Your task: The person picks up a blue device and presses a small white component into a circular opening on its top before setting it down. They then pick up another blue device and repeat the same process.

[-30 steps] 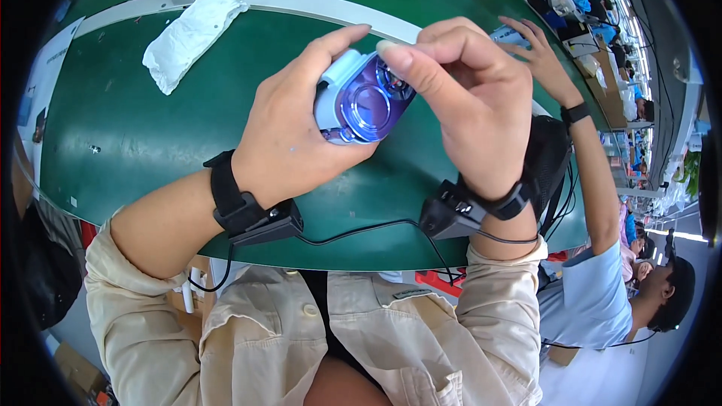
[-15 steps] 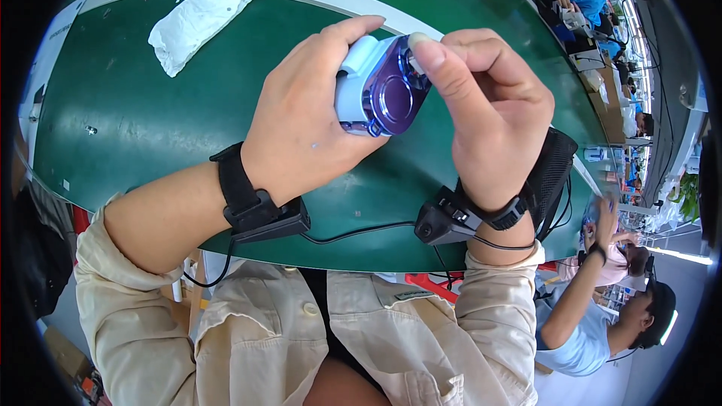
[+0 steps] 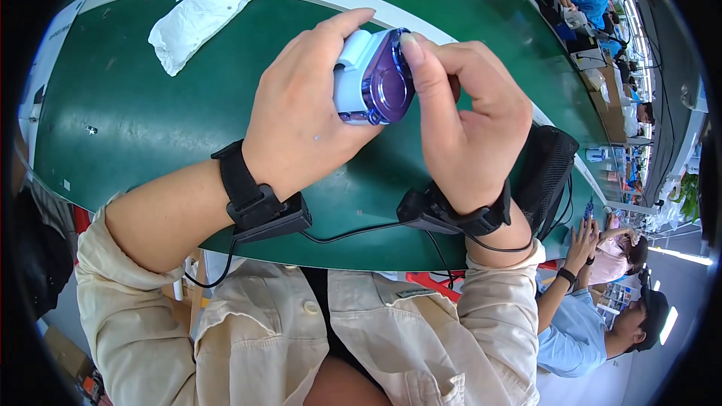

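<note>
My left hand (image 3: 297, 101) is wrapped round a small light blue plastic device (image 3: 390, 94), holding it above the table. The device has a glossy purple face with a round ring and shiny purple-blue trim; its face is turned toward the right. My right hand (image 3: 475, 120) is closed at the device's upper right edge, with the thumb pressed against the purple face. Its other fingers are curled, and their tips are partly hidden behind the thumb and the device. Whether a small part sits under that thumb, I cannot tell.
On the green table (image 3: 150, 143) lies a crumpled white plastic bag (image 3: 203, 19) at the far left. A black mesh pouch (image 3: 551, 173) rests beside my right wrist. Cables run between the black wrist units. A co-worker (image 3: 594, 331) sits at the right.
Both hands and the device have shifted slightly up and left. My right thumb has moved left with the device, and the right wrist has turned. The co-worker's hands have moved.
</note>
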`<state>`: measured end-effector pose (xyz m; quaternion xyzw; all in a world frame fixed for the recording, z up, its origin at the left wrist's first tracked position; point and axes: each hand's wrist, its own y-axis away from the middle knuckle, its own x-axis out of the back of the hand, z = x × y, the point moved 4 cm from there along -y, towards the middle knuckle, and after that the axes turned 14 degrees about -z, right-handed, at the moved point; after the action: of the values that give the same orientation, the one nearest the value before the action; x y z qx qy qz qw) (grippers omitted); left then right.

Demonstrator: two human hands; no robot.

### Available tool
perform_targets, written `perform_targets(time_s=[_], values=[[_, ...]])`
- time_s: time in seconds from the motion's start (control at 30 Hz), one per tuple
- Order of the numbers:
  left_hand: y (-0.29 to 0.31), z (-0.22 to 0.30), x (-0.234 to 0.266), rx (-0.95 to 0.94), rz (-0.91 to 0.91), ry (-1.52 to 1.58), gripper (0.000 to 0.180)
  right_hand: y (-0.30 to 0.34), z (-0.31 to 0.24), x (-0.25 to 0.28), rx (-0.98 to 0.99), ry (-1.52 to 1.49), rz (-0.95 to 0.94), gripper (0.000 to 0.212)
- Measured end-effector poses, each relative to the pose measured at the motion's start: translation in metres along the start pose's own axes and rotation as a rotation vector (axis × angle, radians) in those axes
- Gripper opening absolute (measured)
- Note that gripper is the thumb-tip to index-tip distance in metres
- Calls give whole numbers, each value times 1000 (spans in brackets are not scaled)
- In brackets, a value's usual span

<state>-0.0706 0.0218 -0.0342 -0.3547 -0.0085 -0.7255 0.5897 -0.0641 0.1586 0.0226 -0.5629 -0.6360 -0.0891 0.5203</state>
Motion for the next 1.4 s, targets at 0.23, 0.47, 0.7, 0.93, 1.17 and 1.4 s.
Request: perform_targets(time_s=[0.23,0.47,0.7,0.93,1.17,1.4], values=[[0,-1,3,-58,18,-34,69,-8,-2,15,178,86,-197,10],[1,1,3,-87,14,-69,69,-8,-7,18,247,218,-186,15],[1,0,4,-88,20,-45,69,-6,-6,12,174,176,-170,14],[0,-1,2,-41,19,-6,68,-3,-15,7,190,248,-200,15],[-1,4,1,-116,-31,57,69,-18,18,30,-142,-276,-344,27],[4,7,0,-223,-98,141,70,-11,16,-17,-118,-1195,-590,50]])
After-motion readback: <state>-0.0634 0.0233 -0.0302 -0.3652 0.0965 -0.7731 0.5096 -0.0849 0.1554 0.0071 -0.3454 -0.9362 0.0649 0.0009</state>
